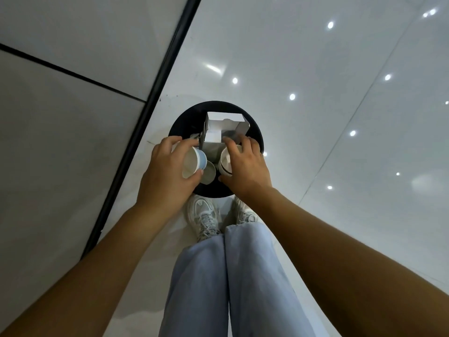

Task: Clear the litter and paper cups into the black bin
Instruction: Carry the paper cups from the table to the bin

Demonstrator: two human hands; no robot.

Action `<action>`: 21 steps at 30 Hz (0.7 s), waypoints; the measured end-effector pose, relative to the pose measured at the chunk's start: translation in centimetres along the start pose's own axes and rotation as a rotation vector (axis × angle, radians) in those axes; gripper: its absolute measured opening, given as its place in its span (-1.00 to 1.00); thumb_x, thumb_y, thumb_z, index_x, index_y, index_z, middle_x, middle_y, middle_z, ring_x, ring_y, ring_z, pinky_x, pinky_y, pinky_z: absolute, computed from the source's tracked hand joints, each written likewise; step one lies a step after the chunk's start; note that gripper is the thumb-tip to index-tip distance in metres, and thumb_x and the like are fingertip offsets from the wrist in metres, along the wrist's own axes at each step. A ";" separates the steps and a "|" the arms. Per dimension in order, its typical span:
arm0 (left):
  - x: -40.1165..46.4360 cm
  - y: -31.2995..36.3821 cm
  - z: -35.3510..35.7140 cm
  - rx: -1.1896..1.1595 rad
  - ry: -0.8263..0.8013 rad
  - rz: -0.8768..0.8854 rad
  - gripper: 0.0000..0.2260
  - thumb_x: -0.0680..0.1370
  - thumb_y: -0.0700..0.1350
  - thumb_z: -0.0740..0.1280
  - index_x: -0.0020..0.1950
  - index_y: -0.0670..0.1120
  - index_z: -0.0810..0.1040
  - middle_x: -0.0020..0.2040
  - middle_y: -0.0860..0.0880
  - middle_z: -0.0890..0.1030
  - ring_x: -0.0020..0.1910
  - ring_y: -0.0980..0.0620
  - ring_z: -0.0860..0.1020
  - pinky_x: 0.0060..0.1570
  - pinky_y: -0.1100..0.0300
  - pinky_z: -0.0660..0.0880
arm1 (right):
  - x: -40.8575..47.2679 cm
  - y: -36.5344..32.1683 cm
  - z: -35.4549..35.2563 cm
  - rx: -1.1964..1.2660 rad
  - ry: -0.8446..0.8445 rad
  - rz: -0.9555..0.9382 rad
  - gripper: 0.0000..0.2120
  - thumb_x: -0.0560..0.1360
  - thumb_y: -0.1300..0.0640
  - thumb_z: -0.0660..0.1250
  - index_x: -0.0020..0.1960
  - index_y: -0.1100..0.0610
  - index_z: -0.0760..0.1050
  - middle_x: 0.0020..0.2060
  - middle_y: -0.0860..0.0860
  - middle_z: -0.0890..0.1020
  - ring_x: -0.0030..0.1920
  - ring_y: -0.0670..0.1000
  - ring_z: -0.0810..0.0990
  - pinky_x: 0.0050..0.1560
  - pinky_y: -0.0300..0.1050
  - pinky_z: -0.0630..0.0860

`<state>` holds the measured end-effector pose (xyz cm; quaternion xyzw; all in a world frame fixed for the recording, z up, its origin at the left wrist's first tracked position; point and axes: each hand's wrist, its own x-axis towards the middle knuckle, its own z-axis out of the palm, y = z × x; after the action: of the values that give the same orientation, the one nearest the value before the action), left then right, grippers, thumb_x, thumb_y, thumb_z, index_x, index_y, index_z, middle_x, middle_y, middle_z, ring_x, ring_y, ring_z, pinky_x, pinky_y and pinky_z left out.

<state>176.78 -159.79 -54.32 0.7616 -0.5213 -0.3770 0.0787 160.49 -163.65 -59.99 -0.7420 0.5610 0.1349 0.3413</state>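
Head view: left hand point(165, 176) grips a cup point(193, 164), right hand point(245, 169) grips another cup point(224, 161), both over the bin point(255, 132). The box point(224, 125) crowds the opening; released cups may bounce out.

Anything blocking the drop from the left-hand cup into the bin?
Partly. The left hand holds a paper cup over the black bin, but a white cardboard box and another paper cup already fill much of the opening below.
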 end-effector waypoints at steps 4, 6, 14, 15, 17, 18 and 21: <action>0.3 2.6 0.0 0.002 -0.039 0.062 -0.52 0.45 -0.12 0.45 0.34 0.01 0.43 0.32 -0.01 0.38 0.32 -0.02 0.34 0.10 0.05 0.45 | -1.9 1.2 -2.0 0.103 0.055 0.069 -0.28 0.41 0.00 0.46 0.47 0.07 0.21 0.44 0.11 0.28 0.43 0.14 0.20 0.34 0.04 0.37; 0.5 4.0 0.3 0.011 -0.058 0.085 -0.49 0.45 -0.11 0.45 0.37 0.00 0.40 0.34 -0.01 0.37 0.33 -0.03 0.32 0.10 0.05 0.45 | -2.6 2.2 -3.2 0.156 0.053 0.116 -0.29 0.43 0.05 0.43 0.48 0.08 0.19 0.42 0.09 0.30 0.41 0.12 0.23 0.32 0.02 0.38; 2.0 7.1 3.7 0.171 -0.160 0.157 -0.49 0.46 -0.11 0.42 0.37 0.00 0.36 0.33 -0.03 0.36 0.33 -0.05 0.30 0.07 0.11 0.42 | -4.1 6.4 -6.4 0.166 0.070 0.230 -0.37 0.51 0.11 0.35 0.50 0.07 0.16 0.45 0.09 0.29 0.42 0.11 0.28 0.31 0.02 0.39; 2.2 7.1 4.3 0.185 -0.170 0.154 -0.49 0.46 -0.10 0.42 0.37 0.00 0.35 0.33 -0.03 0.36 0.33 -0.05 0.29 0.07 0.09 0.43 | -4.1 6.9 -6.4 0.173 0.070 0.233 -0.37 0.51 0.12 0.34 0.50 0.07 0.16 0.46 0.08 0.29 0.42 0.11 0.28 0.31 0.02 0.39; 2.7 7.0 5.6 0.221 -0.185 0.154 -0.50 0.48 -0.10 0.40 0.38 0.00 0.33 0.35 -0.03 0.34 0.34 -0.04 0.28 0.07 0.05 0.45 | -4.2 8.0 -6.5 0.188 0.077 0.231 -0.38 0.50 0.15 0.32 0.50 0.07 0.17 0.45 0.07 0.29 0.40 0.10 0.28 0.25 0.00 0.42; 2.9 6.8 6.3 0.240 -0.193 0.156 -0.50 0.49 -0.09 0.39 0.39 0.01 0.32 0.36 -0.03 0.33 0.35 -0.04 0.27 0.08 0.04 0.46 | -4.2 8.5 -6.4 0.190 0.082 0.230 -0.38 0.50 0.16 0.31 0.50 0.06 0.17 0.44 0.07 0.30 0.39 0.09 0.28 0.22 -0.01 0.42; 3.5 6.1 8.2 0.295 -0.234 0.145 -0.48 0.50 -0.08 0.38 0.42 0.01 0.30 0.38 -0.04 0.31 0.37 -0.04 0.25 0.15 -0.01 0.46 | -4.3 10.0 -6.1 0.183 0.096 0.232 -0.39 0.50 0.16 0.30 0.49 0.06 0.16 0.43 0.06 0.30 0.38 0.08 0.29 0.19 -0.02 0.43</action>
<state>167.51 -163.25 -58.64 0.6764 -0.6298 -0.3758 -0.0678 148.70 -165.83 -56.52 -0.6436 0.6684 0.0861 0.3627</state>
